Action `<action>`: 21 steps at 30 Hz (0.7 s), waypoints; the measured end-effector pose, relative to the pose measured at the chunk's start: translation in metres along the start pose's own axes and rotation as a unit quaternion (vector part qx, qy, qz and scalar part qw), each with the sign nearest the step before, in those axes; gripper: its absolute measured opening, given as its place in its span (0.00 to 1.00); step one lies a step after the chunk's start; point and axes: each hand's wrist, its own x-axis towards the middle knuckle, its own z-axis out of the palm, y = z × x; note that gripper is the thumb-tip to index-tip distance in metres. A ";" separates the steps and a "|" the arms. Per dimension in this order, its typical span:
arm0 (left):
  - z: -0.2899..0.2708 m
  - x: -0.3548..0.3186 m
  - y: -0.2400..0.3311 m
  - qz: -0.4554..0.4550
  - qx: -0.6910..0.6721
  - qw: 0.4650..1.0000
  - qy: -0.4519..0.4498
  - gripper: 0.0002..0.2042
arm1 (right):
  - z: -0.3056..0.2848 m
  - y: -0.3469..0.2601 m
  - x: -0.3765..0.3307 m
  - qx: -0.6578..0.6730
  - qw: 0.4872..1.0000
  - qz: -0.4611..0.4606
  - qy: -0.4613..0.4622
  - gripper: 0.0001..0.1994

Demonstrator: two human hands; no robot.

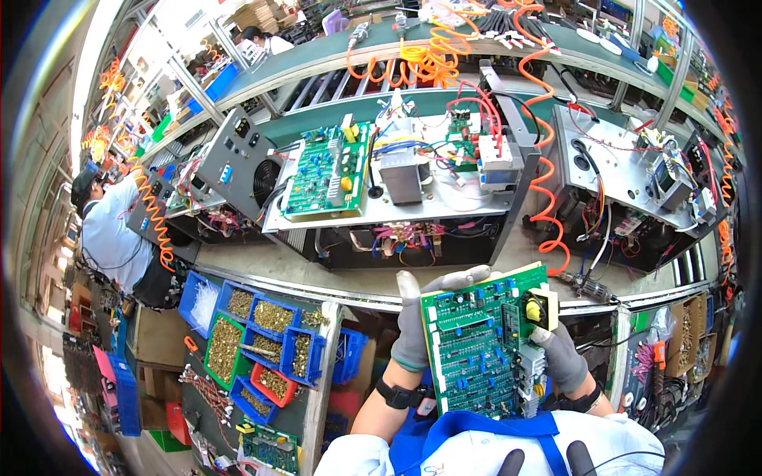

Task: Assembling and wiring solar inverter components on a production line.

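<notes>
A green circuit board (474, 341), filled with blue parts and a yellow-and-black transformer at its upper right, is held up in front of my chest, tilted. My left hand (410, 333), in a grey glove, grips its left edge, with fingers reaching behind the top. At the right edge my gloved right hand (565, 361) holds it below the transformer, its thumb on the near side and its other fingers partly hidden. Beyond my hands stands an open metal chassis (305, 226) bearing a second green circuit board (327, 170), a large transformer (399, 178), wiring and a breaker (498, 163).
Blue, green and red bins (225, 349) of brass-coloured fasteners sit to the left, beside another circuit board (268, 448). A second open chassis (627, 166) stands at right. Orange coiled hoses (541, 190) hang over the bench. A co-worker (119, 230) works at far left.
</notes>
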 end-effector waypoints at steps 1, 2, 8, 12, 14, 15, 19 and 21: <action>0.002 0.007 0.000 -0.016 -0.044 0.999 -0.021 0.51 | 0.002 -0.003 -0.003 -0.008 0.999 -0.034 0.024 0.31; 0.004 0.012 0.001 -0.017 -0.013 1.000 -0.015 0.50 | 0.004 -0.006 -0.005 -0.029 0.998 -0.024 0.050 0.29; 0.011 0.027 0.013 -0.053 0.297 0.951 0.062 0.32 | 0.012 -0.020 -0.015 -0.087 0.984 -0.022 0.153 0.19; 0.016 0.032 0.018 -0.070 0.273 0.956 0.075 0.26 | 0.017 -0.018 -0.012 -0.073 0.977 -0.044 0.197 0.12; 0.015 0.032 0.023 -0.077 0.255 0.963 0.040 0.24 | 0.022 -0.015 -0.010 -0.036 0.976 -0.032 0.214 0.11; 0.013 0.031 0.025 -0.082 0.251 0.964 0.040 0.24 | 0.026 -0.013 -0.008 -0.018 0.975 -0.021 0.221 0.12; 0.003 0.027 0.031 -0.098 0.221 0.969 0.048 0.25 | 0.037 -0.013 -0.005 0.072 0.985 0.045 0.148 0.20; -0.001 0.025 0.032 -0.074 0.213 0.973 0.054 0.25 | 0.039 -0.018 -0.003 0.077 0.987 0.084 0.111 0.21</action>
